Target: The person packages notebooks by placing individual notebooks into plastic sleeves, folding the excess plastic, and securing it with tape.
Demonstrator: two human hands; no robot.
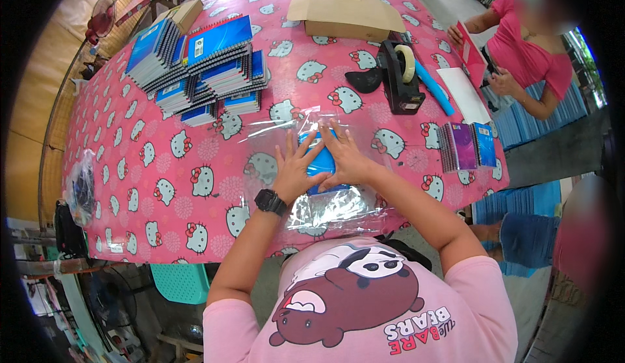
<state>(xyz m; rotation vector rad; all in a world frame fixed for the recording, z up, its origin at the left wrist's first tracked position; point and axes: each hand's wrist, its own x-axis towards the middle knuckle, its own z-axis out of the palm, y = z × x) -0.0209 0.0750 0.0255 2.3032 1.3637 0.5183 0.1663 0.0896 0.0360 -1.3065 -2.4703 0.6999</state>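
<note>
A small blue notebook [321, 162] lies on the table in front of me, on or inside a sheet or bag of clear plastic [335, 213]; I cannot tell which. Across its left side rests my left hand [293, 169], fingers spread, a black watch [269, 201] on the wrist. My right hand [348, 159] lies flat over the right side, its fingers stretched toward the far edge. The thumbs nearly meet over the lower part of the notebook. Both palms hide much of the cover, and neither hand grips anything.
Several spiral notebooks [218, 44] are stacked at the far left. A cardboard box [345, 15], a black tape dispenser [398, 80] and a blue roll [433, 86] sit farther off. Two small notebooks [463, 146] lie at the right edge. A person [530, 57] holds a red folder-like item.
</note>
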